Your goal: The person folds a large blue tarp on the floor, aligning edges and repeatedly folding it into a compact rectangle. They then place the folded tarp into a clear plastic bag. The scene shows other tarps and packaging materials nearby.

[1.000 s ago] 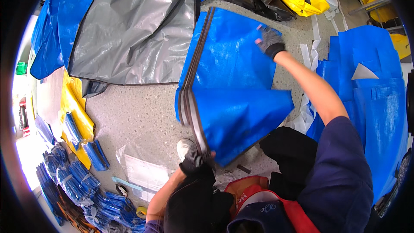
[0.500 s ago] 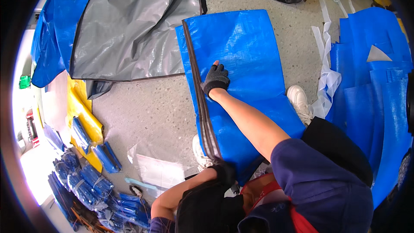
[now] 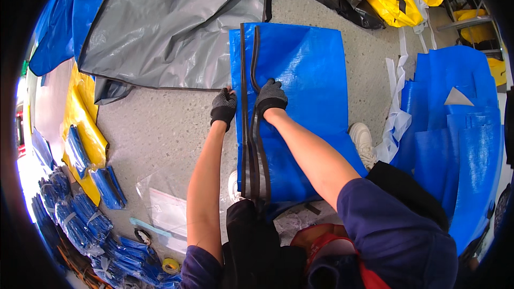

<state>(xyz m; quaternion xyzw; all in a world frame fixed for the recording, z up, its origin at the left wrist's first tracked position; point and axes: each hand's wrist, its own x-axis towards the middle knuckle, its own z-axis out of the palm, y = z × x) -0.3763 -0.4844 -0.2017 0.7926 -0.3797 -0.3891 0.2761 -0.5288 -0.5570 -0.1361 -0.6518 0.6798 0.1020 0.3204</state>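
A folded blue tarpaulin (image 3: pixel 316 83) with dark bound edges along its left side lies on the floor before me, its near end between my shoes. My left hand (image 3: pixel 224 106), in a dark dotted glove with bare fingertips showing, is closed at the tarpaulin's left edge; the exact grip is partly hidden. On top, my right hand (image 3: pixel 271 96), gloved alike, has its fingers curled at one dark bound edge, which bends towards it. The bound edges run in several uneven strips down to the near end.
A large grey sheet (image 3: pixel 176 27) spreads at the far left. Blue sheets (image 3: pixel 444 139) are heaped at right beside a white strap (image 3: pixel 395 123). Yellow sheeting (image 3: pixel 88 123), wrapped blue bundles (image 3: pixel 80 225) and a yellow tape roll (image 3: pixel 171 266) lie at left. My shoe (image 3: pixel 362 142) borders the tarpaulin.
My left hand has moved from the near end up to the tarpaulin's left edge. The bound edges have spread apart, and one now curves towards my right hand.
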